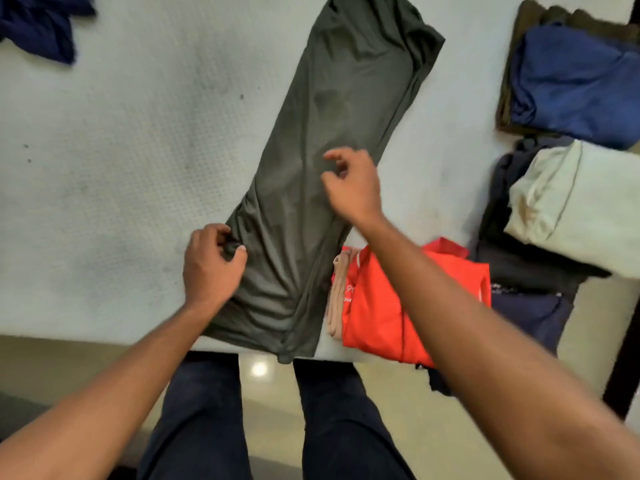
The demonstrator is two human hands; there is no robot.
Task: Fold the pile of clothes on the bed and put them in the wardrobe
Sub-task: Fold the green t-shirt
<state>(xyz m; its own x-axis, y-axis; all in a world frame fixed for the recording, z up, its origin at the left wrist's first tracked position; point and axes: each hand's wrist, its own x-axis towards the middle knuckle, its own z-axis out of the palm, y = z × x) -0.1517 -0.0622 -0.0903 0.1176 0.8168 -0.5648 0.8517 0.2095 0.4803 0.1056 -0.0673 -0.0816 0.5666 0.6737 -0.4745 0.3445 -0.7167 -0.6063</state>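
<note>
Now the left hand (211, 268) pinches the left edge of the long olive garment (339, 109), which lies diagonally from the bed's (121, 168) near edge at lower centre toward upper right. The right hand (353, 188) hovers over its middle, fingers loosely curled, gripping nothing. A folded red garment (377, 306) sits just beside its right edge. Bare mattress spreads left; folded stacks (571, 84) crowd the right edge.

The olive garment (332, 133) runs off the top edge at its far end, the navy cloth (38, 26) far left is cut by the corner, the right forearm (450, 306) hides part of the red shirt (377, 306), and blur leaves unclear whether the right hand (349, 188) grips anything.
</note>
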